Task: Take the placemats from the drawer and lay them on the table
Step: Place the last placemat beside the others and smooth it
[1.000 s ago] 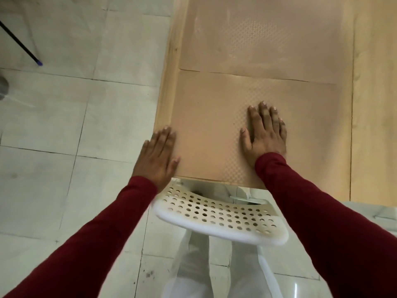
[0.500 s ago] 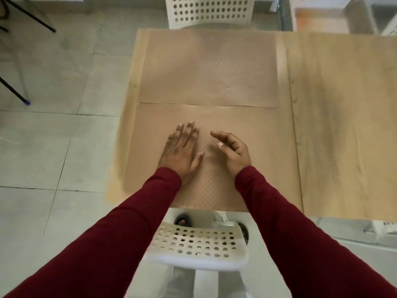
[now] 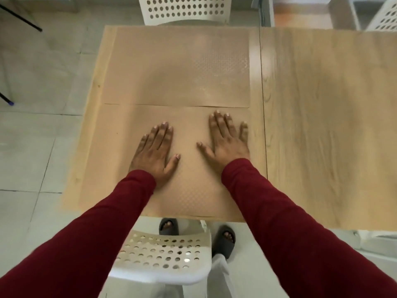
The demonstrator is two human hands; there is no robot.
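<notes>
Tan and textured, the near placemat (image 3: 189, 190) lies flat on our desk (image 3: 322, 125), its far edge touching the far placemat (image 3: 178, 67). Our left hand (image 3: 155, 152) and right hand (image 3: 227, 143) press palms down on it, fingers (image 3: 217, 123) spread, gripping nothing.

Single head cam, wide-angle, looking steeply down and forward from above the table's near edge. Table (image 3: 322, 125) fills mid-frame, close enough that both sleeves (image 3: 290, 233) run in from the bottom corners. Near chair (image 3: 163, 261) sits right under the lens, far chair (image 3: 184, 9) clipped at top edge. Floor (image 3: 32, 147) visible left. Edges slightly blurred. No second view, so no overlap.
</notes>
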